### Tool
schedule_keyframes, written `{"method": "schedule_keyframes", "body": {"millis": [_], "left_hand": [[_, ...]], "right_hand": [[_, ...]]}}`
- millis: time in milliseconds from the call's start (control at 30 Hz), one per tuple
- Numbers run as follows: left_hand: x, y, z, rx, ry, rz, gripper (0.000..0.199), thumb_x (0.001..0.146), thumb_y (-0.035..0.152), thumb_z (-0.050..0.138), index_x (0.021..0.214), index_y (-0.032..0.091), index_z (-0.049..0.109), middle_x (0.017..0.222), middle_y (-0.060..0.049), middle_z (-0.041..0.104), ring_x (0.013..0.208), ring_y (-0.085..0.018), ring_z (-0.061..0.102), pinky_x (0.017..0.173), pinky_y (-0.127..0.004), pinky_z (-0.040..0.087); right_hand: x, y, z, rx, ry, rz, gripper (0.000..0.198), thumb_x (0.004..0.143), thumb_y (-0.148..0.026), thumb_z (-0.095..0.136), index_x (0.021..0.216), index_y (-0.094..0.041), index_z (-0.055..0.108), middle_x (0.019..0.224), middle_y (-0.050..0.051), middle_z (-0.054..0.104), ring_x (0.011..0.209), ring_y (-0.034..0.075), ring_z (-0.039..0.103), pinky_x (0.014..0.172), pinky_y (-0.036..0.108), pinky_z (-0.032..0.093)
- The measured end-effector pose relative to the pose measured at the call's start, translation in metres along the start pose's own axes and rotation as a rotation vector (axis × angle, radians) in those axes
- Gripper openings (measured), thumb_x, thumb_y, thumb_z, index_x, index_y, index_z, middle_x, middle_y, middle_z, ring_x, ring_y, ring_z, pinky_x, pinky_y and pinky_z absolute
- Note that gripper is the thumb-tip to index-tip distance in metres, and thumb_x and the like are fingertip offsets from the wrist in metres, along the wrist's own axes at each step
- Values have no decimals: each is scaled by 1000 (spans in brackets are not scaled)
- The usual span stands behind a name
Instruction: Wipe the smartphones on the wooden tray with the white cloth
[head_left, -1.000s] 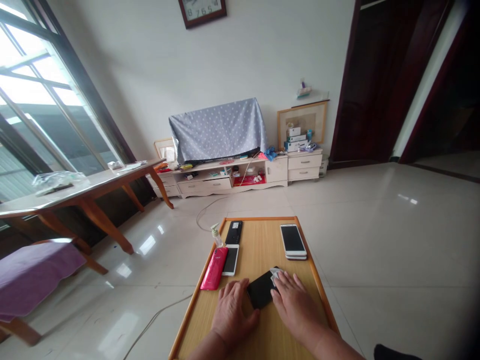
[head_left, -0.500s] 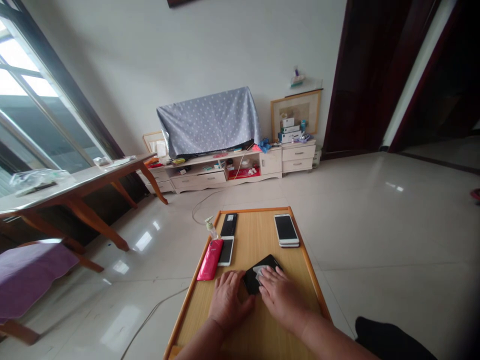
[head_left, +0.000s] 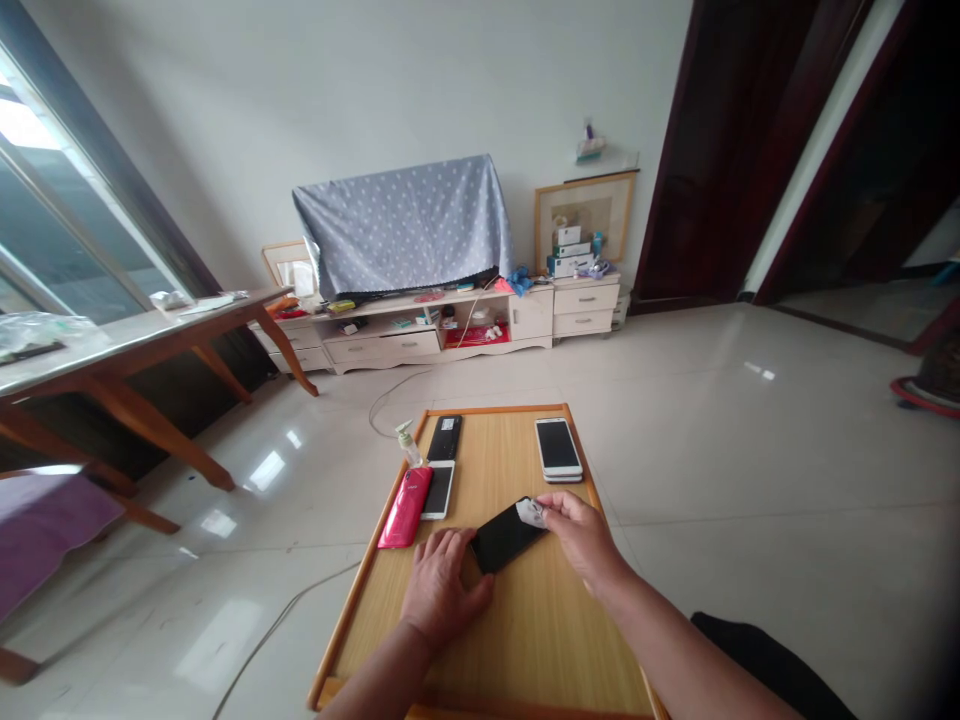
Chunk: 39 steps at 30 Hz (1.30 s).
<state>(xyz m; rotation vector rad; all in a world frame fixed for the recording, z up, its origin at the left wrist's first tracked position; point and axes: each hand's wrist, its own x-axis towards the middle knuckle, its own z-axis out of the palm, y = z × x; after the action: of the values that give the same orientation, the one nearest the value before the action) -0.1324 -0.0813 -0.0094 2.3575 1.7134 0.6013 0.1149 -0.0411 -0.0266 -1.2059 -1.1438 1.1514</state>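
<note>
Pressing flat with the left hand (head_left: pixel 442 592) beside the near end of a black phone (head_left: pixel 504 535) lying on the low wooden table (head_left: pixel 517 640), fingers spread, gripping nothing. Pinching a small white wipe (head_left: pixel 533 513) against the phone's far corner with the right hand (head_left: pixel 581 530). Farther off: red phone (head_left: pixel 406 493), white phone (head_left: pixel 558 449), pump bottle (head_left: pixel 407 443).

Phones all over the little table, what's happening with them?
A person sits at a low wooden table. Their left hand rests flat on the table, touching the near end of a black phone. Their right hand presses a small white wipe onto the phone's far corner. Other phones lie untouched: a red phone beside a white phone, another black one behind them, and a white stack on the right. A small pump bottle stands at the left edge.
</note>
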Motion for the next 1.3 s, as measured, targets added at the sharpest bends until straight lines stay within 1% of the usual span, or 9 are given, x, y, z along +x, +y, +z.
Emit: {"method": "schedule_keyframes", "body": {"millis": [67,300,433,600,733,933,1067,1200,1300], "left_hand": [[0,0,0,-4,-2,-2,58,73,39,70,128,29,56,124,-7,65,119,-30,56,102,-48,44],[-1,-2,1,-1,11,4,58,72,38,70,128,28,57,122,-7,66,117,-30,57,101,-48,44],[-2,-2,1,-10,32,5,58,72,38,71,128,28,57,122,-7,66,118,-30,57,103,-49,44],[-3,-2,1,-12,30,-1,59,71,37,70,129,30,56,123,-6,66,120,-30,56,103,-49,45],[-4,-2,-1,-11,44,10,58,72,36,70,128,29,57,122,-6,67,118,-29,58,101,-47,46],[-4,0,-2,-19,50,-5,59,69,35,71,127,29,58,123,-7,66,119,-31,57,101,-49,45],[-5,0,-2,-36,55,-13,60,68,34,72,126,29,58,122,-7,66,119,-31,57,102,-49,45],[-5,-2,-1,-61,53,-6,57,70,30,68,126,28,58,123,-9,66,119,-31,57,103,-49,44],[-5,-4,1,-66,7,-6,54,73,25,64,127,28,57,123,-8,66,119,-30,57,102,-47,44]], "right_hand": [[0,2,1,-49,21,6,32,85,-42,62,107,-20,67,99,6,75,91,22,71,83,35,54],[-1,0,-1,-816,59,-299,20,94,-27,50,91,-25,70,96,4,69,94,21,63,80,31,46],[-6,-6,8,-1044,32,-351,22,96,-21,48,89,-25,69,95,5,64,90,19,59,73,28,43],[-35,-5,40,-1051,-110,-462,29,94,-9,43,96,-23,69,96,6,63,92,20,58,82,30,44],[-59,-3,61,-999,-189,-531,25,93,-12,49,102,-23,70,103,6,66,97,22,57,91,35,44],[-39,-18,41,-1069,-104,-466,23,96,-17,46,90,-22,68,101,7,67,96,23,58,88,35,46],[-30,-24,35,-1118,-70,-434,25,98,-24,45,93,-22,69,104,9,68,97,25,60,86,38,48],[-56,-6,62,-1067,-113,-486,28,95,-33,54,116,-22,70,125,11,67,114,30,59,100,44,46],[-77,9,83,-978,-164,-515,36,94,-41,59,122,-22,69,132,8,66,122,29,56,108,42,42]]}}
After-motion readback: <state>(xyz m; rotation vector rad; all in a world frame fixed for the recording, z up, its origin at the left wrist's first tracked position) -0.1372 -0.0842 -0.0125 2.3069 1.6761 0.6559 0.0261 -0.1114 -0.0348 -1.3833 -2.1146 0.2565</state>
